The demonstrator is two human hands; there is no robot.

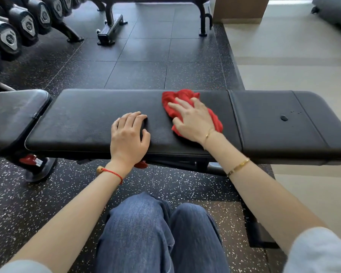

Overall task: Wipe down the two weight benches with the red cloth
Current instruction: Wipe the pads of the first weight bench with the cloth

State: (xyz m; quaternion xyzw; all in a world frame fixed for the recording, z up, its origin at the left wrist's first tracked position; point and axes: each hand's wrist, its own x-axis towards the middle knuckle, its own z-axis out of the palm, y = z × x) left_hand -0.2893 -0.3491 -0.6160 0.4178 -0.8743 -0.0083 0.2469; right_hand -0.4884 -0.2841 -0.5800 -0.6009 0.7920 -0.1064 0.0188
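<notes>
A black padded weight bench (83,123) runs across the view in front of my knees. The red cloth (177,99) lies crumpled on the long back pad, right of its middle. My right hand (193,121) presses flat on the cloth with straight, spread fingers. My left hand (129,134) rests palm down on the bare pad just left of it, fingers slightly bent, holding nothing. A few water drops (283,117) sit on the right end section of the pad. A second bench (114,26) stands farther back, only its frame and feet showing.
A rack of black dumbbells (14,34) lines the upper left. The floor is black speckled rubber tile (146,62), giving way to pale flooring (295,56) on the right. A brown box or pillar (240,8) stands at top right.
</notes>
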